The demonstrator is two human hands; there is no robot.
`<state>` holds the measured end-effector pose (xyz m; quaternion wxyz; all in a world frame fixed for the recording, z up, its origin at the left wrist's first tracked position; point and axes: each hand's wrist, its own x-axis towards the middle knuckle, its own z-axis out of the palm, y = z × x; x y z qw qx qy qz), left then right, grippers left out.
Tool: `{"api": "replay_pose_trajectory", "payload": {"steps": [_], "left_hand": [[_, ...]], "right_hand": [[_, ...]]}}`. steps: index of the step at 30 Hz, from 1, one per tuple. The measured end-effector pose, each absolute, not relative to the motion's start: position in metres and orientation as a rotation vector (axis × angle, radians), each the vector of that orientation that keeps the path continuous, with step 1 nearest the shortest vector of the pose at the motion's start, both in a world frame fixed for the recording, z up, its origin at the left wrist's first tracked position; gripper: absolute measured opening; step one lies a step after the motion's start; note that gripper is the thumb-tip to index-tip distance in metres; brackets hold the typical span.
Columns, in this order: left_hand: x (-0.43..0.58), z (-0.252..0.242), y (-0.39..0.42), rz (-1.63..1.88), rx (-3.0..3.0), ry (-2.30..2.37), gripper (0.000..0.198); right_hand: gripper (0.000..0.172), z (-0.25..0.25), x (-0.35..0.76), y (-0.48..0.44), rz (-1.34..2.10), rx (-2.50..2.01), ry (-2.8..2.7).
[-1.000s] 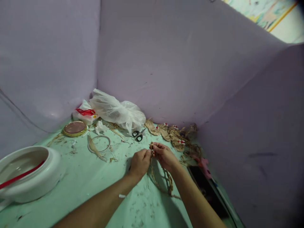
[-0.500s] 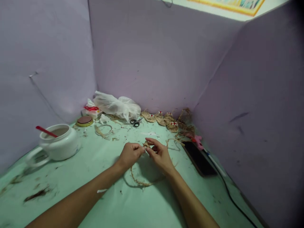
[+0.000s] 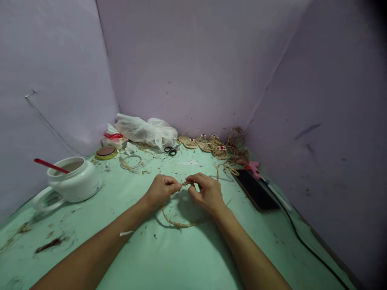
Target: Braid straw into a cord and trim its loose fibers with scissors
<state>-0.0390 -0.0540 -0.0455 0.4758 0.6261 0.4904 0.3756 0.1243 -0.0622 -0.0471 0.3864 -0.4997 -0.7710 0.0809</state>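
Observation:
Both my hands meet over the middle of the pale green table point(image 3: 169, 257). My left hand point(image 3: 161, 190) pinches one end of a braided straw cord point(image 3: 178, 222), fingers closed. My right hand point(image 3: 206, 192) pinches the same cord a little to the right, fingers curled round it. The cord hangs in a loop that lies on the table just in front of my wrists, and another strand runs off to the right behind my right hand.
A white pot point(image 3: 72, 183) with a red stick stands at the left. A plastic bag point(image 3: 145, 131), scissors point(image 3: 171, 150), a round lid point(image 3: 105, 152) and several woven straw pieces point(image 3: 211, 146) lie along the back wall. A dark phone point(image 3: 255, 189), a pink glue gun point(image 3: 253, 167) and a black cable point(image 3: 305, 245) lie at the right.
The view has pulled back and shifted, bringing the white pot and the phone into sight. The cord's loop now lies lower on the table, and my hands stay pinched together on it.

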Motion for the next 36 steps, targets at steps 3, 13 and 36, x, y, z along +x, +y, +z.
{"api": "replay_pose_trajectory", "payload": {"steps": [3,13,36], "left_hand": [[-0.048,-0.037,-0.050,0.857,1.551,1.176,0.021],[-0.074,-0.022,-0.041,0.779,1.562,1.028,0.025],[-0.120,-0.022,-0.026,0.914,1.720,1.600,0.012]], "right_hand": [[0.023,-0.039,0.127,-0.065,0.223,-1.263,-2.108],[0.020,-0.027,0.133,-0.071,1.048,-0.977,-1.906],[0.014,-0.046,0.149,-0.042,-0.103,-1.012,-2.128]]}}
